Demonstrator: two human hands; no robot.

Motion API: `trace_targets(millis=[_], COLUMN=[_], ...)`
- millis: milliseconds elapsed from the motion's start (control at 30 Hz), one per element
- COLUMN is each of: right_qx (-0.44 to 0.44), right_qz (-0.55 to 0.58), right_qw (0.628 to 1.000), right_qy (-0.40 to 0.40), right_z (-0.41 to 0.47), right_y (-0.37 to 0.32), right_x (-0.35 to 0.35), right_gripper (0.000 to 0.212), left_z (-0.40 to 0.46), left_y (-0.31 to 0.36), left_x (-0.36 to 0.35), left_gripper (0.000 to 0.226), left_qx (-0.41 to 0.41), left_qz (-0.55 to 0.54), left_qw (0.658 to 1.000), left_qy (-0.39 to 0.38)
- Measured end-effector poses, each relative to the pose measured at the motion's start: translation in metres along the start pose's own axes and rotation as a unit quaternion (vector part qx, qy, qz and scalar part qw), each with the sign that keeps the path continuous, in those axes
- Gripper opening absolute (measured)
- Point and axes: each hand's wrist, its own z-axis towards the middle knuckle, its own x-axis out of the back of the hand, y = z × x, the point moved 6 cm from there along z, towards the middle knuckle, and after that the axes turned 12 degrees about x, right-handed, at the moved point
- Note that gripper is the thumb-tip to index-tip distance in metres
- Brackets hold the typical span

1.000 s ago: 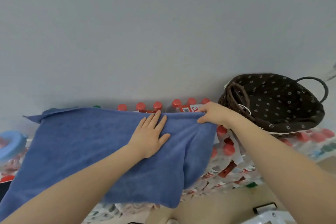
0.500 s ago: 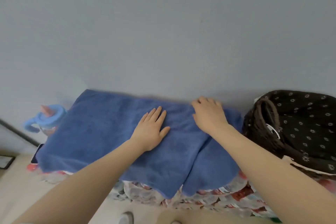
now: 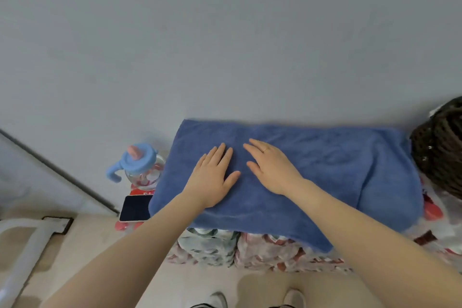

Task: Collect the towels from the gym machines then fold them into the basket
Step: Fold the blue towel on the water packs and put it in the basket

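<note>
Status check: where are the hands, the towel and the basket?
Left hand and right hand flat on blue towel, no grip. Towel spread, not yet in basket, which sits at its right. Phone and sippy cup at left.

No text, brand, number or sign can be read anywhere in the head view. The red label [image 3: 141, 192] at the left edge of the stack, under the blue-lidded cup [image 3: 140, 166], carries a few small white marks, but they are too small and blurred to make out. The wrapped packs [image 3: 252, 247] along the front edge show only red, green and white patches of print, with no legible letters. The phone [image 3: 135, 211] at the left front corner has a dark, blank screen.
</note>
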Motion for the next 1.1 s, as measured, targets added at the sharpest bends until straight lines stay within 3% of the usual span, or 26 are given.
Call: trace_targets(millis=[167,233,300,367,400,467,567,733,867,900,967,1033,1100], right_qx=[-0.165,-0.261,-0.387,-0.496,-0.524,-0.517,-0.475,-0.418,-0.404,-0.402,-0.392,-0.402,-0.451], right_qz=[0.017,-0.019,-0.046,-0.022,0.005,0.156,0.382,0.492,0.534,0.527,0.473,0.365,0.294], right_qw=[0.964,0.918,0.848,0.777,0.761,0.755,0.69,0.671,0.596,0.594,0.639,0.715,0.752], right_qy=[0.209,0.299,0.359,0.387,0.382,0.371,0.391,0.366,0.443,0.456,0.462,0.441,0.38], right_z=[-0.079,-0.132,-0.187,-0.234,-0.249,-0.26,-0.254,-0.246,-0.272,-0.283,-0.308,-0.325,-0.334], right_y=[0.041,0.06,0.075,0.086,0.091,0.102,0.108,0.115,0.144,0.152,0.168,0.177,0.185], right_x=[0.024,0.034,0.038,0.033,0.027,0.007,-0.017,-0.013,0.018,0.028,0.044,0.049,0.032], right_gripper=[0.03,0.024,0.025,0.035,0.04,0.046,0.045,0.009,0.02,0.019,0.009,0.027,0.04], left_z=[-0.012,-0.022,-0.031,-0.035,-0.035,-0.033,-0.031,-0.039,-0.042,-0.043,-0.046,-0.051,-0.056], left_y=[0.074,0.105,0.131,0.146,0.15,0.157,0.163,0.167,0.169,0.17,0.171,0.171,0.169], left_x=[-0.011,-0.02,-0.03,-0.042,-0.046,-0.052,-0.051,-0.059,-0.056,-0.057,-0.061,-0.065,-0.069], left_gripper=[0.062,0.06,0.06,0.063,0.065,0.071,0.062,0.053,0.017,0.017,0.023,0.032,0.037], left_qx=[-0.211,-0.281,-0.337,-0.35,-0.344,-0.331,-0.29,-0.246,-0.22,-0.218,-0.208,-0.197,-0.193], left_qz=[0.036,0.043,0.058,0.077,0.096,0.128,0.125,0.083,0.057,0.051,0.051,0.065,0.081], left_qw=[0.977,0.959,0.939,0.931,0.93,0.928,0.938,0.953,0.962,0.964,0.967,0.968,0.966], left_qy=[0.005,0.006,0.042,0.067,0.083,0.115,0.142,0.155,0.15,0.142,0.136,0.143,0.154])
